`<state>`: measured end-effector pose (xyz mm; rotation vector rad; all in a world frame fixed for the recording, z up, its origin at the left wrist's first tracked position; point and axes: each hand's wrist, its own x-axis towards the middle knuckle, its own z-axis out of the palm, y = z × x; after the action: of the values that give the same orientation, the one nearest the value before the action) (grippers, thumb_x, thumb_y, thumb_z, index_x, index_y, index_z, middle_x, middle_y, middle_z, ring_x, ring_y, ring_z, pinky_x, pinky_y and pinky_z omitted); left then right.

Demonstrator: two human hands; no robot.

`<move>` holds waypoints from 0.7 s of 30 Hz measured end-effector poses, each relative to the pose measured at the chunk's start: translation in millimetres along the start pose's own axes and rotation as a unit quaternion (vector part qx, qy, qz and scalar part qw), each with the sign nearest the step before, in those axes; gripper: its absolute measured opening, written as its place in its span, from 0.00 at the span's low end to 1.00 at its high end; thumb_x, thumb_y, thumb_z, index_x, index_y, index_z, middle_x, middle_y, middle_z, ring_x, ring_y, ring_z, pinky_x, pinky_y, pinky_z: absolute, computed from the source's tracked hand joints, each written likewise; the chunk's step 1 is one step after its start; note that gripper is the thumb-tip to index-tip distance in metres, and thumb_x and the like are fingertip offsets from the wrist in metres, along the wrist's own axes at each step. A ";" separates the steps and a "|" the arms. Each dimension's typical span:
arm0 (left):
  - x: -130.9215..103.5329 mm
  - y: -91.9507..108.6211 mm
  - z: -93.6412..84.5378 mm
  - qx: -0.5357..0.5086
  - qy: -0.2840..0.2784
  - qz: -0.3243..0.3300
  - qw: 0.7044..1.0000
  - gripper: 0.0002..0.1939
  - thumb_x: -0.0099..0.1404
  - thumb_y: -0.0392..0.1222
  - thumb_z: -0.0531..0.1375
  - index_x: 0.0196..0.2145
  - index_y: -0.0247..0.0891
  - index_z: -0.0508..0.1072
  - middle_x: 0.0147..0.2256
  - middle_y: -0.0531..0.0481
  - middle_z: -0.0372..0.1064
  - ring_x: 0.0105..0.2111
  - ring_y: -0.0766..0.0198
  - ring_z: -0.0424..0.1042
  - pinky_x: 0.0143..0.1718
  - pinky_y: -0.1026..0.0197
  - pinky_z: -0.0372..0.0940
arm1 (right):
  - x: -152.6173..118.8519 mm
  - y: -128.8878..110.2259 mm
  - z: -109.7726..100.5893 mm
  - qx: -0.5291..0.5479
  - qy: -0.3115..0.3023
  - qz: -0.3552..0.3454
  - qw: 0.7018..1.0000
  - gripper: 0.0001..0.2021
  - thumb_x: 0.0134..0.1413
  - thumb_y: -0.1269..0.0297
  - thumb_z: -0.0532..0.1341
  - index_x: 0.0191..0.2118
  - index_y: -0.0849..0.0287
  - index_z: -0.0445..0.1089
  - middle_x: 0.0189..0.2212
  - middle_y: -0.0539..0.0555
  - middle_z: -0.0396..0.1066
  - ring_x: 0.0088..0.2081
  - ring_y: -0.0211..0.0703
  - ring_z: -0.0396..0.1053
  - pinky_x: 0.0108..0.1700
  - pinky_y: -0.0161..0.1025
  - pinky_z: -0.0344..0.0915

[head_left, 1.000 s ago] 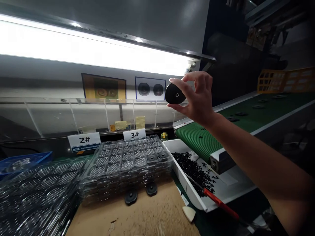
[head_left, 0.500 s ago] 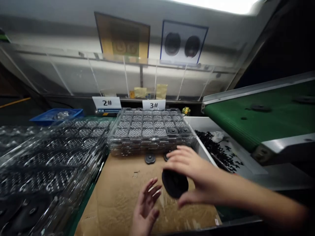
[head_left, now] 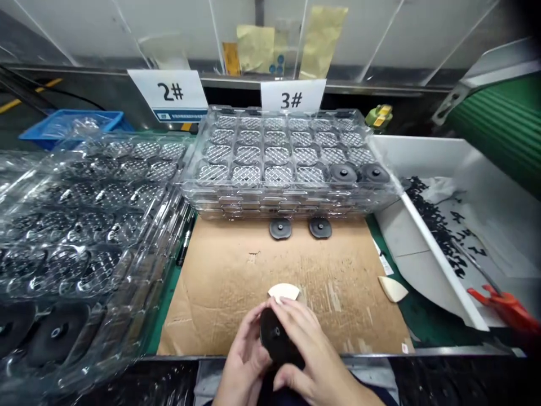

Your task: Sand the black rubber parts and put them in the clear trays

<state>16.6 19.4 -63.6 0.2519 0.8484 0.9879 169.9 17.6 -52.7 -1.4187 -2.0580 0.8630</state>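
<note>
A black rounded plate with a small raised hub (head_left: pixel 274 337) is held tilted between my two hands, close to the cardboard's front edge. My left hand (head_left: pixel 244 356) curls around its left side. On the other side, the fingers of my right hand (head_left: pixel 310 352) lie over the upper edge, with the thumb below. Just beyond the fingertips is a white wedge-shaped pad (head_left: pixel 284 291); whether a finger touches it I cannot tell. Two smaller black discs, a left one (head_left: pixel 280 228) and a right one (head_left: pixel 320 227), lie flat on the cardboard sheet (head_left: pixel 220 282).
Stacked clear trays (head_left: pixel 276 176) stand behind the cardboard, two black discs in the top one. More clear trays (head_left: pixel 105 225) fill the left. At right are a white bin (head_left: pixel 439 254) of small black pieces, red-handled pliers (head_left: pixel 507 307) and another pale wedge (head_left: pixel 393 288).
My right hand has brought the black plate down and towards me. My left hand, earlier open and apart, now closes on it too. The view has tilted downward.
</note>
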 end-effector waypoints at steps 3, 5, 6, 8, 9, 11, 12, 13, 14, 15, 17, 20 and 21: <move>1.8 21.6 -1.8 -0.078 0.008 -0.035 0.996 0.22 0.56 0.47 0.61 0.50 0.49 0.67 0.54 0.45 0.63 0.52 0.50 0.63 0.52 0.51 0.59 | 8.4 9.9 -0.2 -0.072 0.017 0.065 0.995 0.28 0.54 0.55 0.57 0.60 0.49 0.52 0.55 0.60 0.57 0.52 0.55 0.59 0.50 0.54 0.61; 4.5 33.0 -5.1 -0.119 0.003 -0.031 0.992 0.21 0.59 0.48 0.58 0.51 0.47 0.67 0.53 0.45 0.64 0.52 0.51 0.64 0.52 0.52 0.59 | 14.7 21.2 1.3 -0.123 0.013 0.089 0.988 0.24 0.55 0.62 0.56 0.58 0.48 0.57 0.51 0.60 0.60 0.45 0.54 0.62 0.45 0.56 0.63; 5.9 37.3 -6.9 -0.133 0.002 -0.023 0.991 0.21 0.59 0.49 0.58 0.50 0.47 0.67 0.53 0.45 0.65 0.52 0.51 0.64 0.53 0.52 0.59 | 18.2 27.2 2.7 -0.134 0.005 0.088 0.987 0.23 0.55 0.65 0.56 0.57 0.47 0.58 0.49 0.60 0.61 0.43 0.54 0.62 0.43 0.55 0.64; 8.2 43.0 -10.0 -0.147 0.004 -0.008 0.989 0.24 0.56 0.50 0.60 0.51 0.47 0.67 0.52 0.46 0.66 0.53 0.50 0.63 0.53 0.54 0.59 | 25.9 37.8 5.7 -0.129 0.003 0.076 0.989 0.23 0.54 0.69 0.54 0.56 0.49 0.60 0.48 0.61 0.61 0.42 0.53 0.63 0.41 0.54 0.65; 8.8 44.7 -10.8 -0.150 0.005 -0.002 0.989 0.26 0.54 0.50 0.62 0.51 0.47 0.67 0.52 0.46 0.66 0.53 0.50 0.63 0.53 0.55 0.60 | 30.0 41.4 6.7 -0.119 0.010 0.075 0.990 0.22 0.54 0.70 0.52 0.55 0.50 0.62 0.48 0.61 0.61 0.43 0.53 0.63 0.42 0.54 0.65; 9.2 46.4 -11.1 -0.151 0.005 0.006 0.988 0.28 0.52 0.50 0.63 0.51 0.47 0.66 0.52 0.47 0.66 0.53 0.50 0.63 0.53 0.55 0.60 | 37.0 43.7 7.7 -0.097 0.022 0.079 0.992 0.19 0.56 0.72 0.50 0.51 0.54 0.65 0.44 0.60 0.63 0.43 0.51 0.64 0.43 0.51 0.65; 9.1 46.7 -10.7 -0.150 0.006 0.008 0.989 0.28 0.52 0.49 0.63 0.51 0.47 0.66 0.52 0.46 0.66 0.53 0.50 0.63 0.53 0.55 0.60 | 39.1 42.4 7.9 -0.086 0.024 0.082 0.993 0.18 0.57 0.72 0.49 0.50 0.55 0.65 0.43 0.59 0.64 0.43 0.50 0.65 0.43 0.49 0.66; 8.9 47.0 -10.0 -0.148 0.008 0.010 0.989 0.27 0.52 0.49 0.63 0.51 0.47 0.67 0.52 0.46 0.66 0.53 0.50 0.63 0.53 0.55 0.59 | 39.7 39.7 8.2 -0.075 0.025 0.085 0.993 0.17 0.58 0.71 0.49 0.50 0.55 0.64 0.41 0.58 0.65 0.42 0.48 0.66 0.42 0.46 0.67; 8.7 47.1 -9.1 -0.144 0.012 0.012 0.989 0.27 0.53 0.48 0.63 0.51 0.46 0.67 0.52 0.45 0.66 0.53 0.50 0.63 0.53 0.55 0.59 | 38.8 36.2 8.8 -0.060 0.027 0.087 0.994 0.16 0.58 0.69 0.49 0.52 0.55 0.63 0.40 0.57 0.66 0.40 0.46 0.67 0.41 0.44 0.67; 8.6 47.1 -8.2 -0.139 0.018 0.013 0.990 0.27 0.53 0.48 0.62 0.51 0.45 0.67 0.52 0.44 0.66 0.53 0.50 0.63 0.54 0.55 0.58 | 36.7 32.5 9.5 -0.040 0.025 0.085 0.995 0.16 0.59 0.68 0.49 0.53 0.54 0.61 0.39 0.56 0.67 0.39 0.44 0.68 0.39 0.41 0.68; 9.1 46.9 -6.3 -0.131 0.029 0.013 0.991 0.26 0.54 0.48 0.62 0.51 0.44 0.67 0.52 0.43 0.65 0.53 0.50 0.63 0.55 0.55 0.57 | 30.8 26.1 10.4 0.014 0.000 0.074 0.997 0.15 0.59 0.67 0.50 0.52 0.54 0.61 0.38 0.55 0.69 0.38 0.43 0.69 0.38 0.40 0.68; 11.5 45.3 -1.2 -0.114 0.036 0.006 0.993 0.26 0.54 0.47 0.62 0.51 0.44 0.67 0.51 0.44 0.67 0.51 0.52 0.65 0.55 0.54 0.57 | 29.1 18.3 2.7 0.078 -0.050 0.064 0.994 0.12 0.59 0.67 0.50 0.46 0.53 0.66 0.36 0.53 0.71 0.36 0.42 0.70 0.38 0.40 0.68; 12.4 44.5 1.7 -0.105 0.033 0.003 0.994 0.26 0.53 0.47 0.63 0.51 0.44 0.67 0.51 0.44 0.67 0.50 0.52 0.66 0.54 0.54 0.58 | 32.0 14.0 -3.5 0.085 -0.047 0.070 0.993 0.12 0.60 0.67 0.50 0.46 0.53 0.66 0.36 0.52 0.71 0.37 0.42 0.70 0.39 0.39 0.67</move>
<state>-6.9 54.4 -44.6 0.0415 0.7974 1.0881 170.3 52.1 -59.3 -1.4666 -1.9175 1.1533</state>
